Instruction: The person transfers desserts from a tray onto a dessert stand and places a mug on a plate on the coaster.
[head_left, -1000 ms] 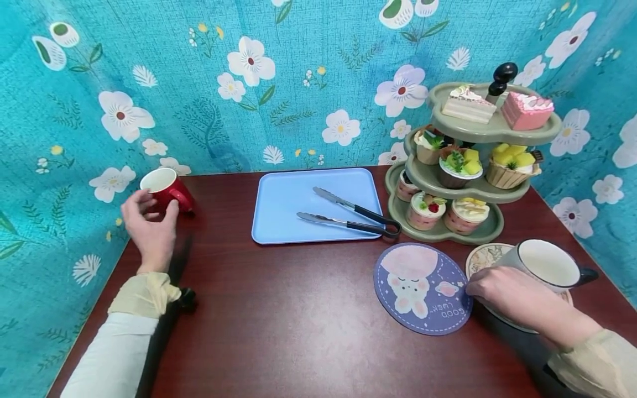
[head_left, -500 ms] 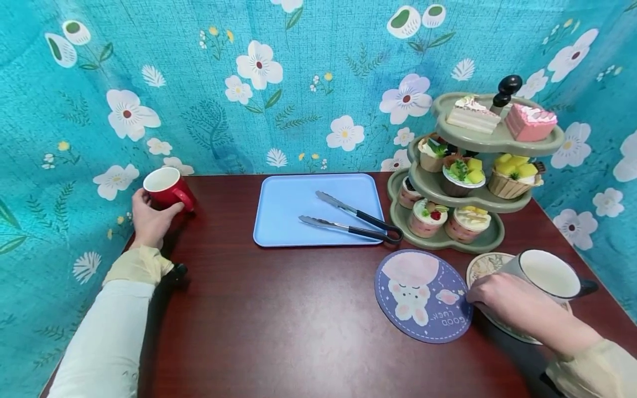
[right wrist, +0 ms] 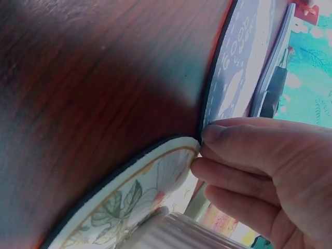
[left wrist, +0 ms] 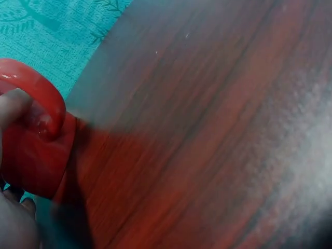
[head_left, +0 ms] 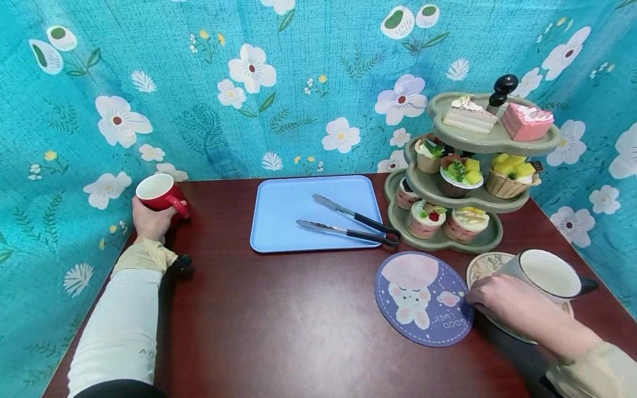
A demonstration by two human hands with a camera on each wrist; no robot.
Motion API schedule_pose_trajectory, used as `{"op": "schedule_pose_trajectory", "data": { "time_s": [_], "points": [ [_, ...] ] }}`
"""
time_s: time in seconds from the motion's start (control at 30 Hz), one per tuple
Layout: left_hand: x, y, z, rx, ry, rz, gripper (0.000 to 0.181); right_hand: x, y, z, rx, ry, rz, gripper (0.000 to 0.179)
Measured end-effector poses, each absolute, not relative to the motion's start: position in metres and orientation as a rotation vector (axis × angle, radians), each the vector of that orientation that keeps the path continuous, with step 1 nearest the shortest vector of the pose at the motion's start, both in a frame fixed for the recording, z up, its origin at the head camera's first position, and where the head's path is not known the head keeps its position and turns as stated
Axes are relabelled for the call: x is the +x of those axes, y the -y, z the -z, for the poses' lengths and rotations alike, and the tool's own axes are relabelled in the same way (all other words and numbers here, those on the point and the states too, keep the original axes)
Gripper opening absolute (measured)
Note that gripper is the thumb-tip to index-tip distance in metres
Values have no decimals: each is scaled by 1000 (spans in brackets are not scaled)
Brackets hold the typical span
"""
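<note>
At the far left in the head view, my left hand (head_left: 151,222) grips a red mug (head_left: 158,202) with a white inside. The left wrist view shows the thumb passing through the mug's handle (left wrist: 54,101); most of the fingers are out of that view. On the right, my right hand (head_left: 505,298) pinches the edge of a purple round mat (head_left: 415,293) with a bunny print, which lies on the table. Its thumb (right wrist: 220,136) is at the mat's rim in the right wrist view. Just beyond lies a floral round mat (head_left: 483,266) bearing a whitish mug (head_left: 549,271).
A light blue tray (head_left: 276,210) at the back bears metal tongs (head_left: 368,236), whose black end hangs over its right edge. A green three-tier stand (head_left: 497,145) with cakes and cups stands at the back right. A floral blue cloth (head_left: 298,110) surrounds the table.
My left hand has closed round the red mug, having been beside it with fingers spread. The right hand has stayed at the purple mat's edge. The head view has shifted slightly.
</note>
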State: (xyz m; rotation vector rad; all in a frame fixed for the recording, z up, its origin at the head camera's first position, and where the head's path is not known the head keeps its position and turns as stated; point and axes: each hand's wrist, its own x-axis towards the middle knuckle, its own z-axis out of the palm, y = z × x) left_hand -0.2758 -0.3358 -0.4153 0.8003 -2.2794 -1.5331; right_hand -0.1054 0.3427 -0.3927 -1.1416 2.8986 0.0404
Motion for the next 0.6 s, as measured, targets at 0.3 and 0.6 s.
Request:
{"op": "schedule_pose_trajectory", "data": {
  "time_s": [0.3,0.6],
  "points": [
    [-281,336,414,855,2294,1561,93,-102,-340,392,-1056,-2918,-50,22],
    [-282,334,414,877,2205,1677,90,-102,-339,389,-1022,-2909,-47,18]
  ]
}}
